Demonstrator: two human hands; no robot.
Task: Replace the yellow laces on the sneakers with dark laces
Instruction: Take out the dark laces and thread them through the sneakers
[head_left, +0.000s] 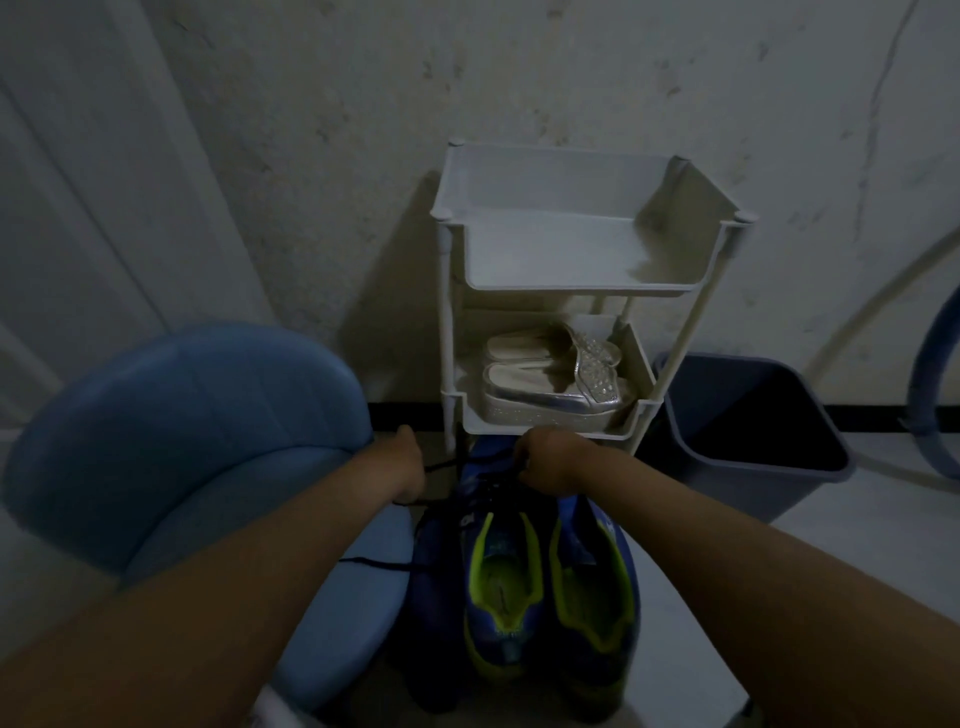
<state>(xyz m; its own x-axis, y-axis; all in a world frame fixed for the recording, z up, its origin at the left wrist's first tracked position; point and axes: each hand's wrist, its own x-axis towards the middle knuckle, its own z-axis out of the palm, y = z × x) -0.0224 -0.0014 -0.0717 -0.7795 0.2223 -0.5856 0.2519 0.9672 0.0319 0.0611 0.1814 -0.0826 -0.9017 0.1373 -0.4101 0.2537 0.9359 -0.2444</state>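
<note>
**Dark lace drawn out over the sneakers**

Dark and thin, the dark lace (441, 464) looks light and limp, so it is probably best pinched close to its tip. The left hand (410, 462) is curled round one strand, and the right hand (545, 462) pinches another above the shoes' far end. The blue sneakers (592, 613) stand on the floor (727, 571) at the foot of the white rack (550, 280), beside a blue chair (182, 415).

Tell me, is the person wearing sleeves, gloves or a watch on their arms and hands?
No sleeves show: the left arm and right arm are bare to the picture's edge. The left hand and right hand wear no gloves. I see no watch or bracelet, though the light is dim.
</note>
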